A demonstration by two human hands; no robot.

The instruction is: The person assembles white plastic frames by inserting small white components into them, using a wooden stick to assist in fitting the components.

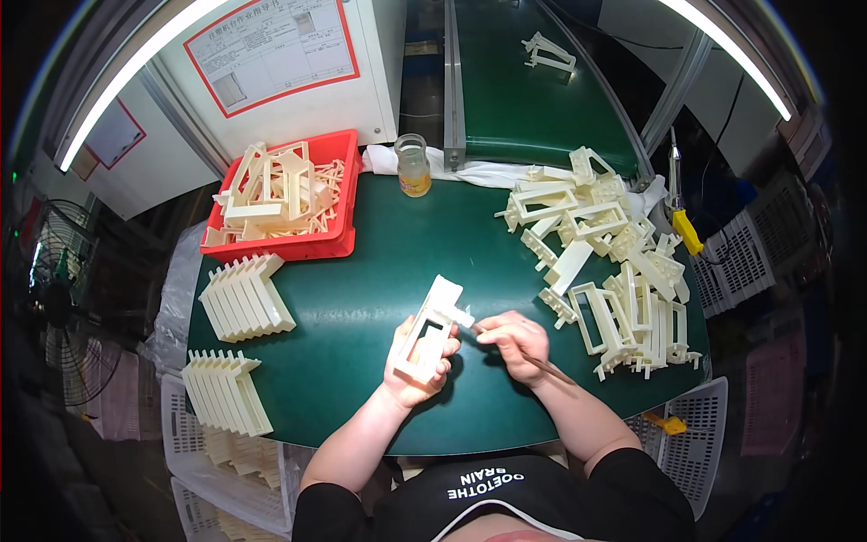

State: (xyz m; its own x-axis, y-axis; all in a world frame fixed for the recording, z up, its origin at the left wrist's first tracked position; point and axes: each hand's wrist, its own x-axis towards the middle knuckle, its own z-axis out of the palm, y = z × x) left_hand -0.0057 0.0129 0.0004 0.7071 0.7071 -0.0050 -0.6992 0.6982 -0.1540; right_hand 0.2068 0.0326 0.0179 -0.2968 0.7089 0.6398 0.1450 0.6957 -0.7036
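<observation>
My left hand (408, 384) is closed around a cream plastic frame (419, 350), which it holds tilted above the green table (352, 370). The frame has a rectangular opening in its middle. In my right hand (519, 345) is a slim brush (553, 371) with a brown handle, pinched between the fingers. Its tip touches or nearly touches a small peg on the frame's right side; exactly which I cannot tell. To the right lies a loose pile of similar cream frames (623, 316). Two neat rows of cream parts, an upper row (246, 300) and a lower row (226, 390), stand at the left.
A red bin (348, 199) of cream parts and thin sticks stands back left. Beside it is a glass jar (414, 164) with yellowish liquid. A green conveyor (524, 113) beyond carries one frame (551, 56). A yellow-handled tool (686, 232) hangs at right; white baskets (713, 420) flank the table.
</observation>
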